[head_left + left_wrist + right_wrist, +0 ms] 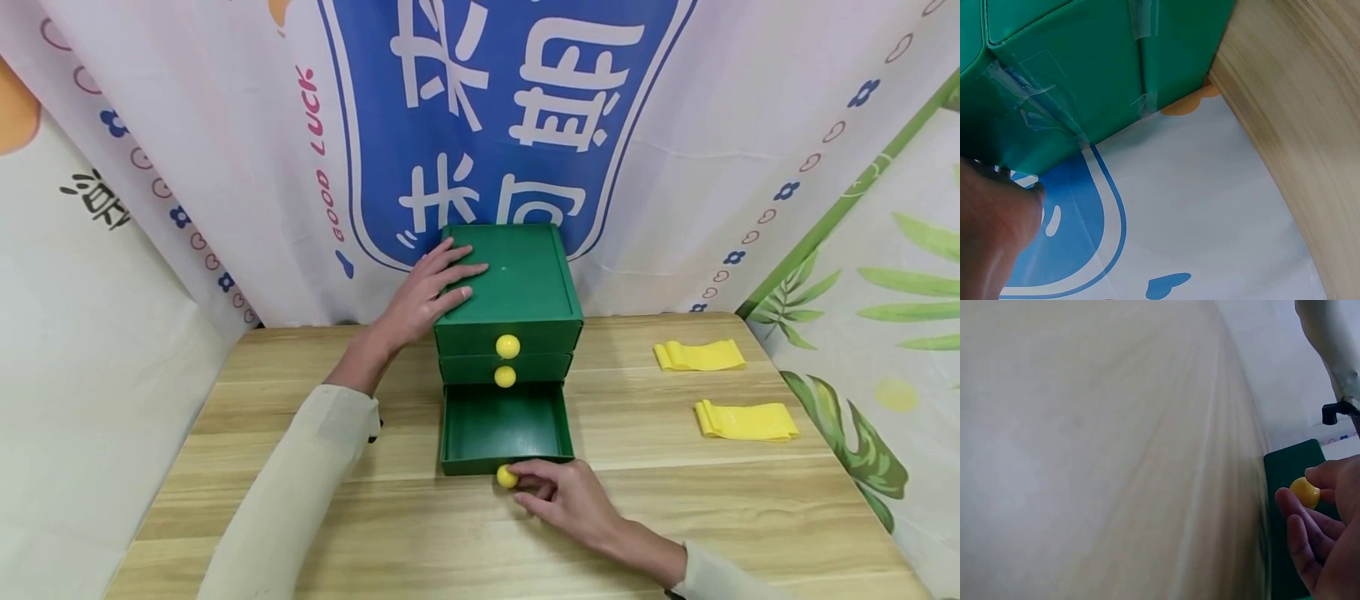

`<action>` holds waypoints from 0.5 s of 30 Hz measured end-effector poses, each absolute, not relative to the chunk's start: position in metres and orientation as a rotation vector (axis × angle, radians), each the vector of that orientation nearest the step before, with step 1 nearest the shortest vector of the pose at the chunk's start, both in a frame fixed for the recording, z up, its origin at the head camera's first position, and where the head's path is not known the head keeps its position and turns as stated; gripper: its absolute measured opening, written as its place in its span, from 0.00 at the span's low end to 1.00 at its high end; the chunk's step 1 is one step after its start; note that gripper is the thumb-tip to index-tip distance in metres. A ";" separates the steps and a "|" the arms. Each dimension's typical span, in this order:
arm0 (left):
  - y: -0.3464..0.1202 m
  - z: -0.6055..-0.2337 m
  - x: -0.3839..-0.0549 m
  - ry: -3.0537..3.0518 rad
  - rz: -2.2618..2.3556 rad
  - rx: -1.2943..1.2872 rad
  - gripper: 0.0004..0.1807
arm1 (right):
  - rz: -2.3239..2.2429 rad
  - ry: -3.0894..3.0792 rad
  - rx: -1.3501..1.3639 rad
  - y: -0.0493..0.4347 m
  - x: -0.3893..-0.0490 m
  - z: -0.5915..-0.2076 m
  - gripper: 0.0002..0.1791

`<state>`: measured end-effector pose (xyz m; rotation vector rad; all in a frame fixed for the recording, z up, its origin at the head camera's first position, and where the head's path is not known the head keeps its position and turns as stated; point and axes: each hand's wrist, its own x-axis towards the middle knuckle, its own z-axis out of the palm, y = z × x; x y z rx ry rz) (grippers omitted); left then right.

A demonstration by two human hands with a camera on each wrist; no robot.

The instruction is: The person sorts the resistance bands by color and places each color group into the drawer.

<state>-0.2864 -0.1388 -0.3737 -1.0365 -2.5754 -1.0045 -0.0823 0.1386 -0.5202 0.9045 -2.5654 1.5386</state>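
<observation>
Cabinet by the desk's far edge likely needed bracing: our left hand lay spread atop, our right hand pinched the lowest knob.

On the table before the curtain, the drawer unit stands left of two strips.

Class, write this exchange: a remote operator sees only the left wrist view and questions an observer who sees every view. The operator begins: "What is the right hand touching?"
Observer: The right hand is touching the yellow knob of the lowest drawer.
Operator: Is that drawer open or closed?
Observer: Open; it sticks out from the front of the green cabinet.
Operator: Does anything lie on the table to the cabinet's right?
Observer: Yes, two yellow strips, one nearer than the other.
</observation>
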 end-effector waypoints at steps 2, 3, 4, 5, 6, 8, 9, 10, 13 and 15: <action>-0.139 -0.374 -0.286 -2.575 -1.006 -1.040 0.26 | 1.512 -2.569 0.911 0.141 -0.080 -0.517 0.16; -0.139 -0.374 -0.286 -2.574 -1.005 -1.042 0.26 | 1.508 -2.566 0.915 0.142 -0.079 -0.515 0.16; -0.139 -0.374 -0.286 -2.575 -1.004 -1.043 0.26 | 1.506 -2.556 0.925 0.143 -0.079 -0.513 0.15; -0.139 -0.374 -0.286 -2.574 -1.004 -1.045 0.26 | 1.516 -2.542 0.938 0.144 -0.078 -0.511 0.15; -0.139 -0.374 -0.286 -2.573 -1.005 -1.047 0.26 | 1.530 -2.530 0.953 0.146 -0.077 -0.508 0.15; -0.139 -0.375 -0.286 -2.572 -1.007 -1.046 0.26 | 1.546 -2.500 0.988 0.149 -0.077 -0.502 0.14; -0.139 -0.375 -0.286 -2.571 -1.008 -1.042 0.26 | 1.549 -2.489 0.999 0.151 -0.078 -0.499 0.14; -0.139 -0.375 -0.286 -2.571 -1.010 -1.040 0.26 | 1.549 -2.482 1.005 0.154 -0.078 -0.496 0.14; -0.139 -0.374 -0.286 -2.570 -1.019 -1.036 0.26 | 1.547 -2.468 1.001 0.162 -0.081 -0.485 0.13; -0.139 -0.373 -0.286 -2.570 -1.022 -1.036 0.26 | 1.545 -2.453 0.996 0.168 -0.084 -0.479 0.14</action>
